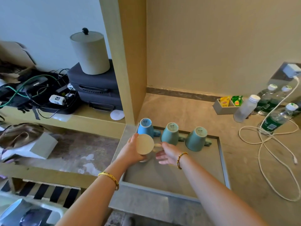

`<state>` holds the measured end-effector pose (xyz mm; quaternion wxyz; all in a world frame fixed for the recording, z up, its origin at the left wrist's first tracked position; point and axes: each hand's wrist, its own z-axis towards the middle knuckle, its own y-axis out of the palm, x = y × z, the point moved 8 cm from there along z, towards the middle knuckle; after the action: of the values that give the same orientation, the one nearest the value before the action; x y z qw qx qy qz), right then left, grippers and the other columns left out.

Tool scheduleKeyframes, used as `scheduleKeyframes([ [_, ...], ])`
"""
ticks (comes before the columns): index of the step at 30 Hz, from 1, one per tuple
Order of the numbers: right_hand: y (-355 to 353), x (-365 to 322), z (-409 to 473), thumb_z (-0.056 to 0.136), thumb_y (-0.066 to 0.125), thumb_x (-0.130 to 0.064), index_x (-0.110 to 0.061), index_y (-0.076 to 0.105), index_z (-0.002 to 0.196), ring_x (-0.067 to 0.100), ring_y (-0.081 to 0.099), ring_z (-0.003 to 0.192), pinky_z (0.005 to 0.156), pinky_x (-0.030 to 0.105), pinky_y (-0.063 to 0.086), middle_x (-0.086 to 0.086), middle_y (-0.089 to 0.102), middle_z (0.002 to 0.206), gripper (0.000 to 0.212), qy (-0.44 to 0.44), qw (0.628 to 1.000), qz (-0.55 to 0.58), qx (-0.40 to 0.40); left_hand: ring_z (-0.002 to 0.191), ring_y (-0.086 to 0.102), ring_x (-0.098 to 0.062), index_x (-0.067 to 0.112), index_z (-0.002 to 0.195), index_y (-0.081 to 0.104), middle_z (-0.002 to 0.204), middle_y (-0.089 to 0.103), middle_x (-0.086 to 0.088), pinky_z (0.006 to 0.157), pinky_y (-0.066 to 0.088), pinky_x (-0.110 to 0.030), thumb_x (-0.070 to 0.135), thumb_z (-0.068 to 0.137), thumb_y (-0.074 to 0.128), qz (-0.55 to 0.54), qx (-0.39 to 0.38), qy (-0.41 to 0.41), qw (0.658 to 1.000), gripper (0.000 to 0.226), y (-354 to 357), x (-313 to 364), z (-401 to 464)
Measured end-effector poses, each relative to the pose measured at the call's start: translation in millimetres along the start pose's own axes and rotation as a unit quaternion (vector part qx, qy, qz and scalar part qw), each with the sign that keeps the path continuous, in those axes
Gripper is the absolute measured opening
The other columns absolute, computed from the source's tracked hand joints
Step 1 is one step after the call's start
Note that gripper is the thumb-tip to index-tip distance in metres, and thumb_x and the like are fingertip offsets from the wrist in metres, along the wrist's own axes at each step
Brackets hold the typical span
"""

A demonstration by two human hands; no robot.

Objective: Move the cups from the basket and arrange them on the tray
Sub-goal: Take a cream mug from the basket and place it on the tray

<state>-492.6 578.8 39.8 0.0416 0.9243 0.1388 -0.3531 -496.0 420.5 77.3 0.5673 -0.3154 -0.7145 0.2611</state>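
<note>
A grey tray (222,162) lies on the counter. Along its far edge three cups stand upside down: a blue cup (145,128) at the left, a teal cup (170,133) in the middle, another teal cup (196,139) at the right. In front of the blue cup my left hand (130,152) grips a beige cup (145,144), upside down, low over the tray's left side. My right hand (168,153) pinches this cup's handle (157,145) with thumb and fingers. At the bottom left, only a white corner of the basket (14,211) shows.
Several water bottles (275,118), a white bottle (246,108) and a tea-bag box (225,106) stand at the back right, with a white cable (267,141) looped over the counter. A wooden partition (130,62) rises left of the tray. Bags and cables fill the left shelf.
</note>
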Motion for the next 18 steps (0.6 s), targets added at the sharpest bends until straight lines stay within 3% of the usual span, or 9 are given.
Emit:
scheduleKeyframes([
  [8, -8.5, 3.3, 11.1, 0.097, 0.03, -0.01, -0.011, 0.039, 0.132, 0.036, 0.053, 0.119, 0.098, 0.038, 0.045, 0.028, 0.052, 0.127, 0.036, -0.048, 0.995, -0.084, 0.037, 0.114, 0.049, -0.026, 0.025, 0.139, 0.019, 0.133, 0.041, -0.007, 0.091, 0.044, -0.036, 0.035, 0.063, 0.079, 0.0, -0.052, -0.016, 0.999, 0.097, 20.1, -4.0, 16.4],
  [12, -10.6, -1.2, 17.2, 0.096, 0.037, -0.01, -0.014, 0.043, 0.13, 0.021, 0.057, 0.092, 0.092, 0.033, 0.048, 0.021, 0.061, 0.113, 0.035, -0.078, 0.991, -0.107, 0.034, 0.115, 0.049, -0.027, 0.025, 0.142, 0.014, 0.136, 0.038, -0.008, 0.09, 0.044, -0.036, 0.033, 0.066, 0.078, 0.021, -0.064, -0.026, 0.997, 0.099, 19.0, -7.6, 24.4],
  [14, -9.6, -1.6, 21.8, 0.095, 0.041, -0.011, -0.014, 0.046, 0.129, 0.018, 0.057, 0.088, 0.089, 0.031, 0.049, 0.012, 0.061, 0.1, 0.035, -0.085, 0.988, -0.123, 0.03, 0.116, 0.047, -0.026, 0.026, 0.142, 0.012, 0.138, 0.037, -0.008, 0.09, 0.044, -0.036, 0.03, 0.067, 0.078, 0.03, -0.07, -0.024, 0.997, 0.101, 17.9, -9.9, 27.5],
  [18, -7.1, -3.1, 26.2, 0.096, 0.044, -0.018, -0.012, 0.048, 0.127, 0.017, 0.057, 0.084, 0.091, 0.033, 0.05, 0.01, 0.06, 0.095, 0.032, -0.103, 0.986, -0.126, 0.032, 0.12, 0.045, -0.027, 0.028, 0.146, 0.004, 0.143, 0.03, -0.007, 0.095, 0.043, -0.037, 0.028, 0.069, 0.077, 0.034, -0.073, -0.036, 0.996, 0.106, 15.8, -13.2, 30.1],
])
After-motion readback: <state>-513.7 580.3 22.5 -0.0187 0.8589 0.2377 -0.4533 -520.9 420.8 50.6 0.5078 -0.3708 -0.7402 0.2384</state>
